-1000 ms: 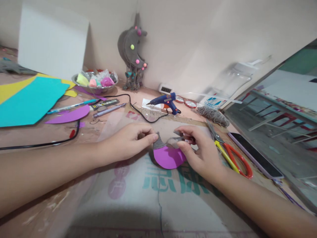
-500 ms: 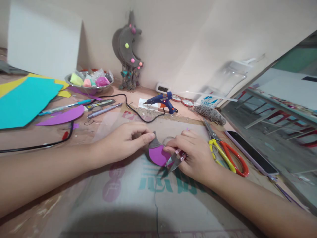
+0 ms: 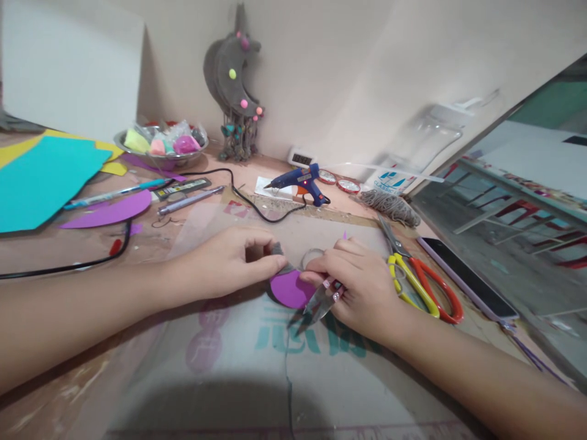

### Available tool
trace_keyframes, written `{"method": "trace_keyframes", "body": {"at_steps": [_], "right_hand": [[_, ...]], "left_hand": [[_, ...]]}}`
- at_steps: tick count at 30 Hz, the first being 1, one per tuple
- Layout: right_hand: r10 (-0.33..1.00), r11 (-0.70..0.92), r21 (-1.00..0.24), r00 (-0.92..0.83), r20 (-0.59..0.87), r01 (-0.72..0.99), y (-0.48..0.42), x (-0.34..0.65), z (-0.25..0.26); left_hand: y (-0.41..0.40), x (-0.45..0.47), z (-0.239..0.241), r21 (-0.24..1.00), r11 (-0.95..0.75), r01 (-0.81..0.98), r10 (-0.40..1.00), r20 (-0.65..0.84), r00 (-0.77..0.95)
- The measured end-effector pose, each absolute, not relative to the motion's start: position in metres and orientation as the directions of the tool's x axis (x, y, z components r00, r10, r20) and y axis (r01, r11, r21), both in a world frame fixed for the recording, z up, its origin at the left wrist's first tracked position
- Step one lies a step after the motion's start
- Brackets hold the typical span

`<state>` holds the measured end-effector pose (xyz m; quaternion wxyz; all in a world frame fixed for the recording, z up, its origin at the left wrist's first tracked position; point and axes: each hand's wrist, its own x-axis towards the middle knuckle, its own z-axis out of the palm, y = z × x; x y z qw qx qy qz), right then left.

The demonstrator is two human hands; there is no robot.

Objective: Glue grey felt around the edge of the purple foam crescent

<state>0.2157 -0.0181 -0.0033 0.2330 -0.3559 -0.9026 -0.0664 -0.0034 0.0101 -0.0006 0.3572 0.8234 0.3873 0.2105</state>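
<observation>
My left hand pinches a rounded purple piece between thumb and fingers at its upper left. Grey yarn covers the top of that piece, by my thumb tip. Across from it, my right hand is closed around thread snips, whose blades point down and left out of the palm. The right thumb and forefinger are pressed together at the piece's right edge, with a thin greyish loop above them. A strand of yarn runs down over the printed sheet beneath.
A blue glue gun stands behind my hands, its black cord trailing left. Scissors, a phone and a grey yarn skein lie to the right. Left are a turquoise sheet, pens and a metal bowl.
The purple piece and my left hand have shifted slightly left, and the gap between the two hands looks a little wider. The view has tilted slightly. Both grips stay the same.
</observation>
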Motion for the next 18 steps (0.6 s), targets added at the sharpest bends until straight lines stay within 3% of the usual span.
{"method": "trace_keyframes", "body": {"at_steps": [8, 18], "right_hand": [[0.609, 0.741, -0.062, -0.630, 0.481, 0.669, -0.0176, 0.2157, -0.0024], [0.615, 0.743, -0.082, -0.629, 0.476, 0.665, -0.0166, 0.2167, -0.0046]], "left_hand": [[0.0125, -0.0065, -0.0045, 0.839, -0.374, 0.396, 0.759, 0.032, 0.650], [0.0140, -0.0066, -0.0019, 0.858, -0.362, 0.364, 0.765, 0.050, 0.642]]}}
